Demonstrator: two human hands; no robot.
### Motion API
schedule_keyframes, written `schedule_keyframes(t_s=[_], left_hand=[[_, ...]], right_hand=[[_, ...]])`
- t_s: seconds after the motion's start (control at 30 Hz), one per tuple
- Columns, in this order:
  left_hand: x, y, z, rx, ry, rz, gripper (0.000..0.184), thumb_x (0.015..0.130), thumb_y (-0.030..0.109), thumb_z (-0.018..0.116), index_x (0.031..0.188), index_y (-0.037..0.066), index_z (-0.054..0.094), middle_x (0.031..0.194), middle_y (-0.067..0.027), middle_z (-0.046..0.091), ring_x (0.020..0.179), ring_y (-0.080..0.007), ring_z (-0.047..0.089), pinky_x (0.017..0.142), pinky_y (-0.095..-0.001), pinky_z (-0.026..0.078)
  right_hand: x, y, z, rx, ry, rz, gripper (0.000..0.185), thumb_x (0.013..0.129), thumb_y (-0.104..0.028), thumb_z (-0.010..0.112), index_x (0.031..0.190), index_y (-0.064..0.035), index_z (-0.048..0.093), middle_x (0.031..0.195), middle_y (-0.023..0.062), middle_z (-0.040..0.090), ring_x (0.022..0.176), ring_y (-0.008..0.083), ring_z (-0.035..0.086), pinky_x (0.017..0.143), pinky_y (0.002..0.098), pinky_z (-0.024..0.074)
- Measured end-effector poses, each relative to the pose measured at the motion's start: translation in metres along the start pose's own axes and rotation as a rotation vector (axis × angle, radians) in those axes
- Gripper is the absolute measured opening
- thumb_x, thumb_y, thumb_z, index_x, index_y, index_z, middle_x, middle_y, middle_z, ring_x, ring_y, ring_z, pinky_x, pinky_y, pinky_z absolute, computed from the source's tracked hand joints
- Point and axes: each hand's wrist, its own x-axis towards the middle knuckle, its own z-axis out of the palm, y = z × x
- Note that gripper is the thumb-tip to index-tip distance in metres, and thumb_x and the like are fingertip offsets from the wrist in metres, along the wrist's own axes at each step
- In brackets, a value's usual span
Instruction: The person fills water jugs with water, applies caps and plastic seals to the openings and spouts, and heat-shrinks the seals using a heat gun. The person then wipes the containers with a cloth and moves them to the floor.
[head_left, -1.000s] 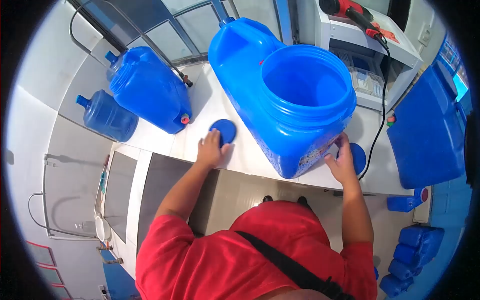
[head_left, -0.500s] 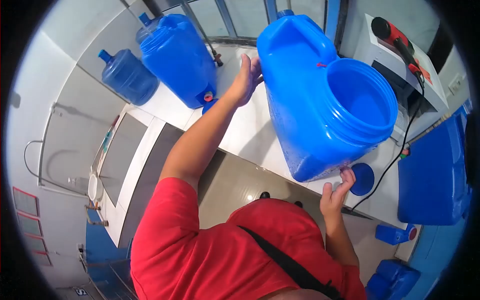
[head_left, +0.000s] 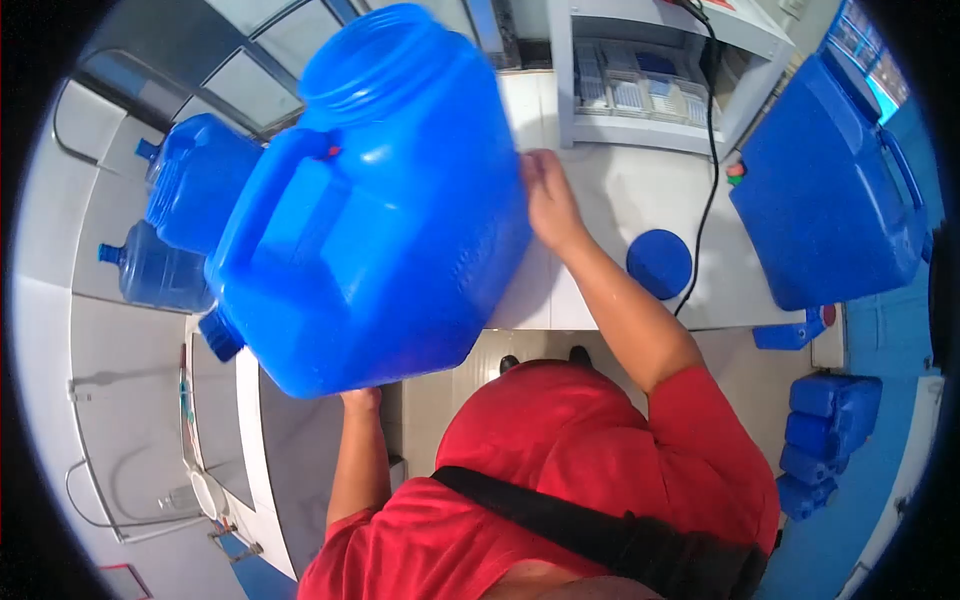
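Fingers touch a glossy blue jug (wide-mouthed, threaded neck, tilted).

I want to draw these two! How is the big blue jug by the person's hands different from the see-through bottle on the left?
The jug is solid bright blue; the bottle is paler and see-through.
The jug has a wide, open mouth; the bottle has a narrow neck with a cap.
The left hand and right hand touch the jug; neither touches the bottle.
Both look bluish.
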Motion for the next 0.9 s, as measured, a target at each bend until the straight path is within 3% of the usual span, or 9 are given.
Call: schedule_keyframes(t_s=[0.13,0.17,0.27,0.3,0.43,0.57,0.67,0.77,0.9], left_hand=[[-0.010,0.026,0.042,0.344,0.015,0.320,0.111,0.073,0.075,0.069,0.144,0.000,0.030,0.145,-0.0196,0.033,0.133,-0.0329,0.038,0.109,-0.0504,0.033],[-0.011,0.045,0.063,0.373,0.078,0.354,0.117,0.070,0.074,0.073,0.146,0.001,0.024,0.147,-0.0200,0.029,0.135,-0.0335,0.035,0.110,-0.0508,0.032],[-0.010,0.095,0.126,0.024,0.221,0.221,0.132,0.059,0.061,0.088,0.150,-0.001,0.014,0.152,-0.0167,0.014,0.140,-0.0324,0.023,0.116,-0.0474,0.021],[-0.009,0.094,0.133,-0.042,0.189,0.202,0.139,0.060,0.045,0.094,0.151,0.003,-0.003,0.151,-0.0201,0.018,0.140,-0.0339,0.025,0.117,-0.0478,0.020],[0.004,0.114,0.165,0.013,0.168,0.168,0.129,0.064,0.013,0.092,0.151,0.003,-0.003,0.153,-0.0228,0.016,0.140,-0.0342,0.025,0.118,-0.0472,0.019],[0.017,0.122,0.190,-0.006,0.200,0.136,0.128,0.067,0.011,0.090,0.151,-0.001,-0.006,0.153,-0.0242,0.014,0.140,-0.0340,0.025,0.118,-0.0462,0.018],[0.026,0.126,0.199,0.061,0.231,0.174,0.128,0.068,0.012,0.091,0.151,-0.002,-0.005,0.153,-0.0245,0.015,0.140,-0.0339,0.025,0.118,-0.0463,0.018],[0.035,0.123,0.206,0.067,0.266,0.164,0.127,0.068,0.013,0.090,0.152,-0.002,-0.004,0.154,-0.0247,0.014,0.140,-0.0338,0.025,0.118,-0.0464,0.018],[0.043,0.125,0.208,0.029,0.216,0.130,0.132,0.067,0.017,0.091,0.151,-0.002,-0.008,0.154,-0.0266,0.010,0.143,-0.0364,0.020,0.119,-0.0481,0.017]], right_hand=[[0.033,-0.008,-0.004,-0.021,-0.475,-0.193,0.042,0.099,-0.033,0.056,0.131,-0.0068,0.057,0.132,0.0231,0.058,0.127,0.0365,0.053,0.105,0.0413,0.0414],[0.038,-0.004,-0.010,-0.288,-0.355,-0.413,0.036,0.096,-0.029,0.060,0.124,-0.0075,0.061,0.130,0.0190,0.059,0.125,0.0348,0.054,0.104,0.0421,0.0423],[0.069,-0.003,-0.061,-0.308,-0.215,-0.409,0.030,0.092,-0.023,0.062,0.118,-0.0068,0.063,0.122,0.0163,0.063,0.113,0.0332,0.060,0.098,0.0425,0.0468],[0.081,-0.003,-0.081,-0.267,-0.113,-0.301,0.028,0.091,-0.020,0.063,0.115,-0.0070,0.064,0.118,0.0159,0.064,0.107,0.0326,0.063,0.094,0.0424,0.0489],[0.143,0.027,-0.184,-0.594,0.233,-0.243,0.024,0.088,-0.016,0.062,0.110,-0.0091,0.068,0.106,0.0154,0.068,0.095,0.0339,0.067,0.086,0.0413,0.0530],[0.208,0.083,-0.264,-0.819,0.377,-0.333,0.023,0.088,-0.019,0.059,0.107,-0.0116,0.071,0.109,0.0154,0.070,0.101,0.0364,0.067,0.087,0.0404,0.0529],[0.223,0.090,-0.270,-0.913,0.329,-0.160,0.025,0.087,-0.023,0.060,0.107,-0.0131,0.071,0.112,0.0143,0.070,0.104,0.0359,0.066,0.092,0.0469,0.0502],[0.207,0.059,-0.241,-1.093,0.209,0.033,0.028,0.088,-0.019,0.059,0.114,-0.0109,0.069,0.108,0.0152,0.070,0.107,0.0363,0.064,0.096,0.0409,0.0473],[0.218,0.060,-0.225,-1.396,-0.012,0.120,0.031,0.088,-0.026,0.062,0.117,-0.0194,0.068,0.117,0.0116,0.069,0.114,0.0340,0.062,0.102,0.0519,0.0395]])
